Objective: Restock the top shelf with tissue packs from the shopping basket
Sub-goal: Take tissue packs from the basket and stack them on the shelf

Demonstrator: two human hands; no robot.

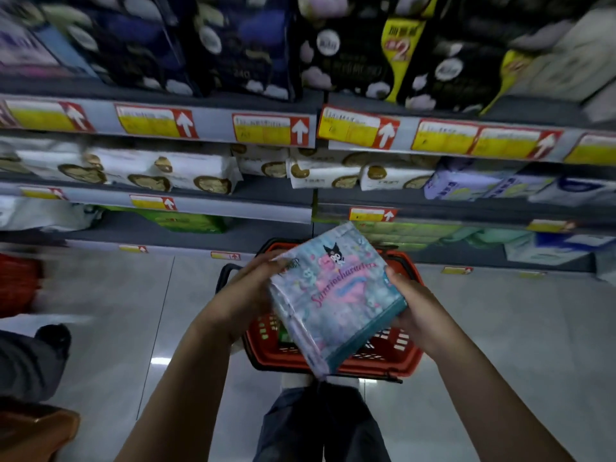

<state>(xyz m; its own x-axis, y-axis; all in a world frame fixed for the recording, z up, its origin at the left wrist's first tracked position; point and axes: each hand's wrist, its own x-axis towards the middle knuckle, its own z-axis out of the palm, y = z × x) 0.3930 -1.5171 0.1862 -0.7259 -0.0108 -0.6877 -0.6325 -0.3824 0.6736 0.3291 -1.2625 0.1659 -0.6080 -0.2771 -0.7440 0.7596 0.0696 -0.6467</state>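
Note:
A pale blue tissue pack (336, 298) with pink lettering and cartoon figures is held tilted above the red shopping basket (373, 363). My left hand (253, 288) grips its left edge and my right hand (411, 305) grips its right edge. The basket stands on the floor just in front of my feet, mostly hidden behind the pack; something green shows inside it. The highest shelf in view (206, 105) holds large dark packs along its whole width.
Lower shelves (273, 195) carry white, green and purple tissue packs behind yellow and red price tags. Another person's dark leg and shoe (40, 355) stand at the left. A red object (16, 281) sits at the left edge. Glossy tiled floor surrounds the basket.

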